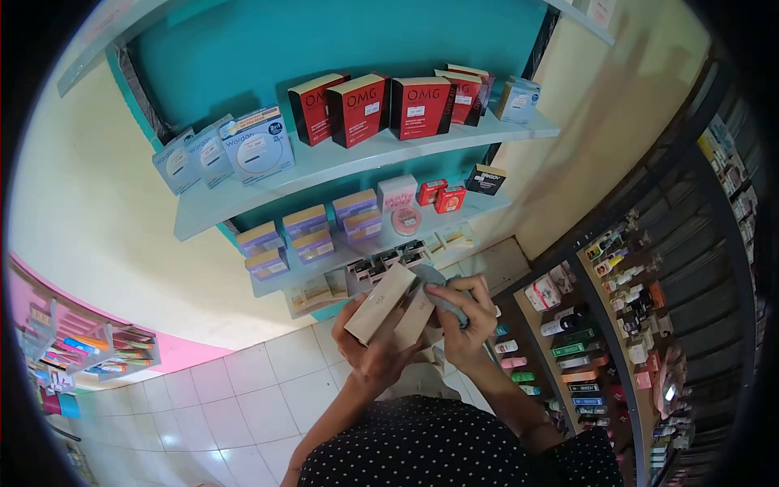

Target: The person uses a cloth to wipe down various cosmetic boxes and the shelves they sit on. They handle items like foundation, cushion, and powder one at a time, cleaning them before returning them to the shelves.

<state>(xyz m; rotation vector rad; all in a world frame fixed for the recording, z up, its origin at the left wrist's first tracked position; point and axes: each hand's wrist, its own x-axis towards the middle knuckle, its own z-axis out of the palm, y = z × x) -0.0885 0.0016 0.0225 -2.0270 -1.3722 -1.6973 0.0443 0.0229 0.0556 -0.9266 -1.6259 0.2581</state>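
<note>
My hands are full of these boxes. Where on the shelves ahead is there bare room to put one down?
Left hand holds beige boxes; right hand holds a grey cloth. Free patches: the top shelf's front edge below the red OMG boxes, and the middle shelf right of the black box. Crowded: the purple boxes and the bottom row.

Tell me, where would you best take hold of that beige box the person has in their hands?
Probably across its long narrow sides, near the lower end, coming from below. The beige box is a slim flat carton, tilted with one end up toward the shelves. The left hand already has it this way, fingers wrapped around the lower end, while the right hand presses a grey cloth beside it.
</note>
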